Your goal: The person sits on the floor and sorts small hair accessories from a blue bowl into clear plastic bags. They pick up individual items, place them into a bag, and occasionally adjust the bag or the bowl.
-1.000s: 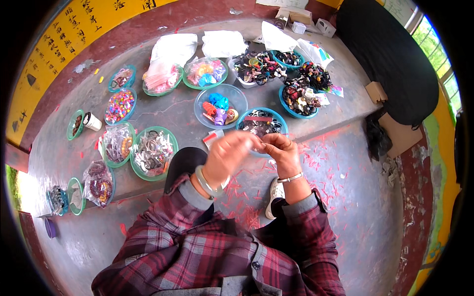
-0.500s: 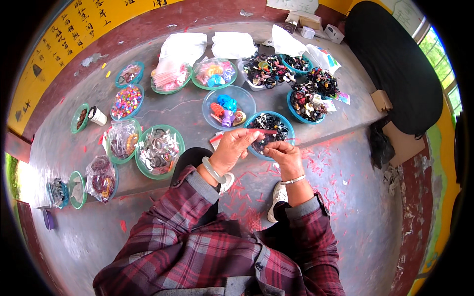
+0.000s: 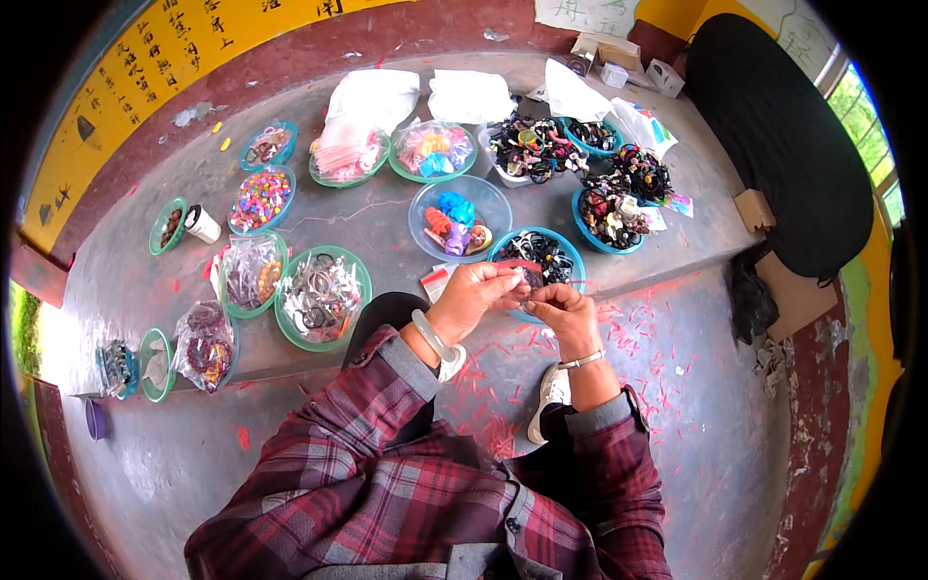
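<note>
A small clear plastic bag with a red strip along its upper edge (image 3: 523,266) is stretched between my hands, over the near side of a blue basin (image 3: 578,266) of dark hair ties. My left hand (image 3: 471,305), with a pale bangle at its wrist, pinches the bag's left side. Thumb and fingers of my right hand (image 3: 570,319) are closed at its lower right side. What may lie inside the bag is too small to make out. Behind it, a clear bowl (image 3: 425,198) holds blue, red and purple pieces. A red and white packet (image 3: 437,280) rests beside my left hand.
Green-rimmed bowls (image 3: 324,344) of packaged trinkets and a bowl of colourful beads (image 3: 259,201) stand to the left. White bags (image 3: 471,97) lie at the back. Right of these are basins of hair ties (image 3: 611,215). Red scraps (image 3: 633,358) litter the floor beyond the ledge.
My hands have come closer together, and the right one now meets the bag's lower side. The red strip is tilted differently. The whole view has shifted slightly.
</note>
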`<state>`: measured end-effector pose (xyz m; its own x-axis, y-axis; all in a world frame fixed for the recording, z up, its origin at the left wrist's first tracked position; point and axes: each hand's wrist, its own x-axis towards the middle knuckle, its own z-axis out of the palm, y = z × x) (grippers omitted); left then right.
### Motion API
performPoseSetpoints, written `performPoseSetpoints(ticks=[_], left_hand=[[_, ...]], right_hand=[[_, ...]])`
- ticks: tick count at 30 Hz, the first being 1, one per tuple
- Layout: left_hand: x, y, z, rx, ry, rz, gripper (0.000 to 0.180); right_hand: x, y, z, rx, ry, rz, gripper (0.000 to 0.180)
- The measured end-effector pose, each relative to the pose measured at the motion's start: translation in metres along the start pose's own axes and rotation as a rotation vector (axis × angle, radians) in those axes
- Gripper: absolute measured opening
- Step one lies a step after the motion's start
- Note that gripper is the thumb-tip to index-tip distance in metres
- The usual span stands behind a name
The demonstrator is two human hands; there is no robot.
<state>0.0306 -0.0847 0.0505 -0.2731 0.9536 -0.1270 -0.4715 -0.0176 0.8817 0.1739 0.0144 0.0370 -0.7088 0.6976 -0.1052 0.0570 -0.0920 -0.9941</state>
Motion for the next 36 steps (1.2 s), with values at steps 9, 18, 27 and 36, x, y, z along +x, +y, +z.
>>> performPoseSetpoints(ticks=[9, 18, 27, 36], left_hand=[[0.003, -0.007, -0.002, -0.025, 0.045, -0.002, 0.023], [0.008, -0.017, -0.008, 0.181, 0.124, 0.045, 0.020], [0.009, -0.032, -0.002, 0.553, 0.122, 0.227, 0.018], [0.010, -0.033, -0.004, 0.569, 0.072, 0.261, 0.020]], right_hand=[[0.001, 0.003, -0.002, 0.021, -0.007, 0.001, 0.010], [-0.017, -0.040, 0.015, -0.824, 0.231, -0.762, 0.029], [-0.017, -0.026, 0.016, -0.931, 0.161, -0.504, 0.023], [-0.015, -0.025, 0.016, -0.891, 0.196, -0.490, 0.009]])
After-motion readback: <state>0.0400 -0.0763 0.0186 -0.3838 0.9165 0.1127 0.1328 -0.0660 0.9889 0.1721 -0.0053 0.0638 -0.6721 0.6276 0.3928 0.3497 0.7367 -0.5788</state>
